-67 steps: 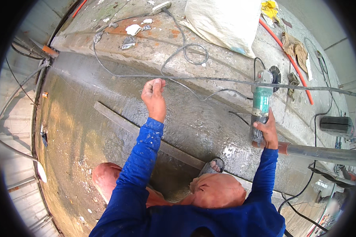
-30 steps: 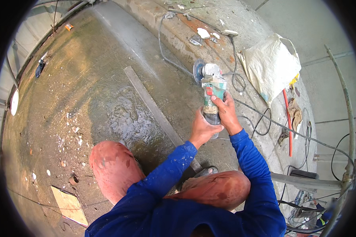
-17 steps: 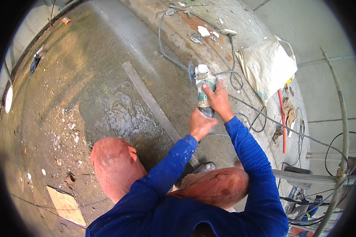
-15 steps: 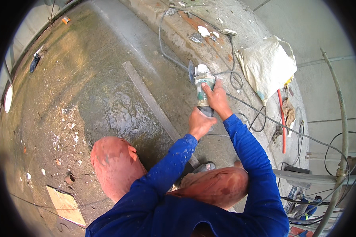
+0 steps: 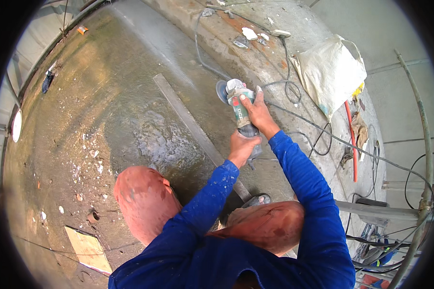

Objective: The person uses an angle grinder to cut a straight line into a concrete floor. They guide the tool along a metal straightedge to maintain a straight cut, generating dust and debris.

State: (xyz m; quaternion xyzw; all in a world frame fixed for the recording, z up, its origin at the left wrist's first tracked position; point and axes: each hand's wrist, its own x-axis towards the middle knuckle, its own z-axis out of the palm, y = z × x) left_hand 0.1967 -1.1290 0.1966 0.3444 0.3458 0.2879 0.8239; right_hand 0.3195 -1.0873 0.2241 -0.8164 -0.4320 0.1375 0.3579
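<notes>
Between my two hands is an angle grinder (image 5: 240, 111) with a green and grey dusty body. Its round disc (image 5: 221, 91) points away to the upper left, above the wet floor. My left hand (image 5: 242, 147) is wrapped round the dark rear end of the grinder. Farther up, my right hand (image 5: 261, 114) grips the body near its head, thumb on top. A long flat metal bar (image 5: 193, 127) lies on the floor left of the grinder, running down toward my foot. Pale streaks of dust or spray show on the floor beyond the disc.
A raised concrete ledge (image 5: 270, 62) runs along the right, with a white sack (image 5: 330, 72), a red pipe (image 5: 351, 144) and looping grey cables (image 5: 352, 142). Rubble and a wooden board (image 5: 88, 249) lie at left. A metal pole (image 5: 419, 125) stands at far right.
The grinder has tilted in my hands, so its disc now sits slightly farther left and shows more of its face. My view has shifted a little.
</notes>
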